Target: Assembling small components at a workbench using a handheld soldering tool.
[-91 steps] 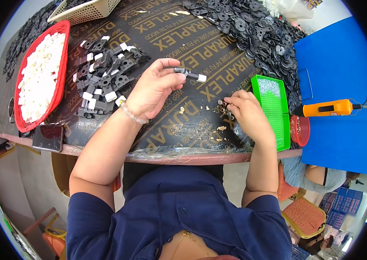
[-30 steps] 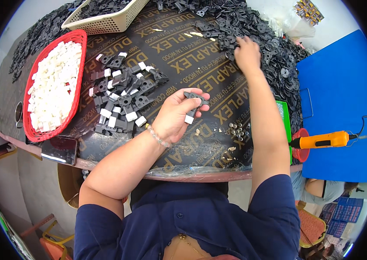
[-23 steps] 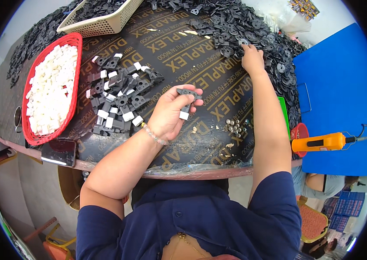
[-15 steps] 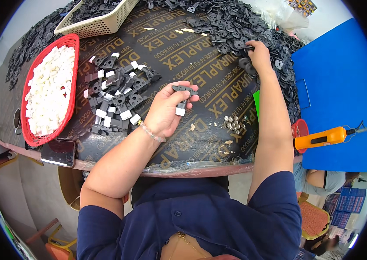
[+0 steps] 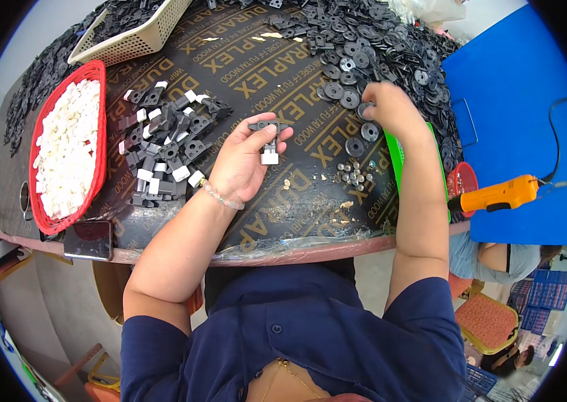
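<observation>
- Hidden first: the fingertips of the right hand (image 5: 391, 110) are buried among the black round plastic washers (image 5: 364, 53) at the far right of the table, so whether it pinches one or only touches the heap I cannot tell; the flat green plastic tray (image 5: 394, 151) is mostly covered by the right forearm, only a strip of its edge showing
- The cream slotted plastic basket (image 5: 137, 37) is cut off by the upper rim of the view; the dark phone-like slab (image 5: 88, 239) at the near table edge is hard to make out
- The dark brown plywood tabletop (image 5: 263, 67) carries repeated pale printed lettering in slanted rows (not read out here)
- Left hand (image 5: 243, 161): fingers curled, thumb and fingertips gripping a black T-shaped plastic bracket with a white block at its foot (image 5: 268, 139); it is held just above the table centre
- Just left of that hand lies a pile of black brackets with white ends (image 5: 163, 151); further left, a red oval plastic basket of white blocks (image 5: 66, 154)
- Small silvery metal pieces (image 5: 356, 172) sit between the hands; an orange power screwdriver (image 5: 498, 194) lies at the right
</observation>
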### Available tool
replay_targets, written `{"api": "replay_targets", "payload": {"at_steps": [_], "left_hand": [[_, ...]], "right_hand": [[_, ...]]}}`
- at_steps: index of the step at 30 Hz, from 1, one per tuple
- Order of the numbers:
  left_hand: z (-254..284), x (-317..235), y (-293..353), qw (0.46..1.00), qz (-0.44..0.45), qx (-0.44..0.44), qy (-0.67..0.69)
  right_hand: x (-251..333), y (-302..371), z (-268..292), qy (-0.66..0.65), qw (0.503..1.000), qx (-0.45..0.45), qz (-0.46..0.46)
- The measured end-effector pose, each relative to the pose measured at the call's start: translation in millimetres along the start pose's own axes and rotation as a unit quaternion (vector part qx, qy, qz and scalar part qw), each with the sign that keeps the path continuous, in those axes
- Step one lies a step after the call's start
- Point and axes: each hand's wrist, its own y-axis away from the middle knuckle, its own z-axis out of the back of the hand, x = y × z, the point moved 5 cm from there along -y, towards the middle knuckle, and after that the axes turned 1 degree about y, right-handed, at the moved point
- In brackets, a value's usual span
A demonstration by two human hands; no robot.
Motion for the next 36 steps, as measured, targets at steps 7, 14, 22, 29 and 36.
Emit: {"api": "replay_targets", "payload": {"at_steps": [7,14,22,29,36], "left_hand": [[2.5,-0.6,-1.1,1.0,-0.008,-0.007,-0.007],[2.7,-3.7,-0.9,0.999,0.008,0.007,0.05],[1.3,-1.8,-2.6,1.0,0.008,0.011,0.02],[2.1,0.4,-2.6,0.999,0.018,0.012,0.026],[3.0,0.6,-3.5,1.0,0.011,0.011,0.02]], "right_hand": [[26.5,42.1,-48.8,-0.023,0.999,0.04,-0.02],[23.7,46.9,-56.5,-0.109,0.991,0.026,-0.078],[50.5,44.6,-64.4,0.039,0.997,-0.071,0.007],[54.8,26.9,-67.7,0.033,0.992,-0.119,0.008],[57.9,25.4,-77.6,-0.34,0.939,-0.053,0.011]]}}
